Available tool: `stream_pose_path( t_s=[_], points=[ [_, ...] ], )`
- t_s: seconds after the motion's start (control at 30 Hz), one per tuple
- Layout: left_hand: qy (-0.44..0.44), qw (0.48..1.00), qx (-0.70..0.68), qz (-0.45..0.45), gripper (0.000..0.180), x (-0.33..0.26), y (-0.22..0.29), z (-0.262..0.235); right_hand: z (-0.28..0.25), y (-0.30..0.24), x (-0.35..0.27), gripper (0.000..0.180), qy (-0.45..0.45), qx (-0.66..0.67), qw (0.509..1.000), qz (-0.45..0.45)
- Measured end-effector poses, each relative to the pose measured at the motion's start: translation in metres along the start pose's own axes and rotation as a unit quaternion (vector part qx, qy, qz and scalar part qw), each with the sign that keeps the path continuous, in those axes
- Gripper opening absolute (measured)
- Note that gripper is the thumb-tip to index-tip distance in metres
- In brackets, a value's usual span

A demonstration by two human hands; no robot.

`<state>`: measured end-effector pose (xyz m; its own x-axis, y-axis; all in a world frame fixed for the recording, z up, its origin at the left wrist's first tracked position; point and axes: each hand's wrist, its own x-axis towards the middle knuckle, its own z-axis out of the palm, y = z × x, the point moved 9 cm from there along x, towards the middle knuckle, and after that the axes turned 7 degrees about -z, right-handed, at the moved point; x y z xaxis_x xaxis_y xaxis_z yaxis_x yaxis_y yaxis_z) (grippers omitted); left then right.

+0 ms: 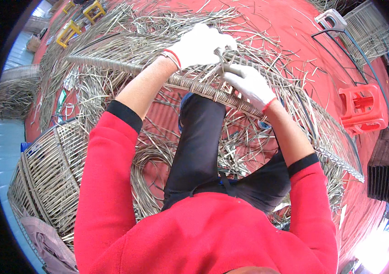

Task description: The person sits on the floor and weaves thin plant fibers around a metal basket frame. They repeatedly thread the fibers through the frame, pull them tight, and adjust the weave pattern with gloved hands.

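Observation:
Both my hands wear white gloves with red cuffs. My left hand [199,45] is closed over the far side of a woven wicker panel [194,85], its fingers bent around a grey-brown strand [221,58]. Just right of it, my right hand [249,84] pinches the lower part of that same strand near the panel's thick wrapped rim. The panel lies across in front of my knees, its rim running from upper left toward the right. Exactly where the strand enters the weave is hidden by my fingers.
Loose strands [245,153] cover the red floor [277,18] around my legs. A finished-looking woven panel [48,178] stands at left. Red plastic stools [363,109] are at right, yellow stools [69,33] at far left. A dark frame [341,50] leans near a white stool [330,20].

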<state>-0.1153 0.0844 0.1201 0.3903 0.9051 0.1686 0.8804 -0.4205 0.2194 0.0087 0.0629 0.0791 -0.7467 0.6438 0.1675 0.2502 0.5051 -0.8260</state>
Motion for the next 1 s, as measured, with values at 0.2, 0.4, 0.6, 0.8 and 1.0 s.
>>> stream_pose_path(
  t_s=[0.2,0.4,0.6,0.8,1.0],
  points=[
    [0.157,0.976,-0.054,-0.144,0.039,-0.045,-0.015,-0.001,0.014,0.021,0.021,0.031,-0.060,-0.267,0.961,0.038],
    [-0.092,0.976,0.149,-0.131,0.035,-0.055,0.001,0.057,0.038,0.010,0.037,0.032,-0.124,-0.514,0.849,0.000],
    [-0.049,0.978,-0.135,-0.151,0.049,-0.050,-0.020,0.055,0.061,0.032,0.047,0.028,-0.310,-0.263,0.913,0.022],
    [-0.065,0.974,-0.214,-0.043,0.060,-0.042,-0.019,0.063,0.057,0.026,0.033,0.023,-0.276,0.016,0.959,-0.061],
    [-0.058,0.977,-0.141,-0.148,0.044,-0.052,-0.036,0.063,0.049,0.048,0.014,0.022,-0.139,0.268,0.949,0.093]
  ],
)
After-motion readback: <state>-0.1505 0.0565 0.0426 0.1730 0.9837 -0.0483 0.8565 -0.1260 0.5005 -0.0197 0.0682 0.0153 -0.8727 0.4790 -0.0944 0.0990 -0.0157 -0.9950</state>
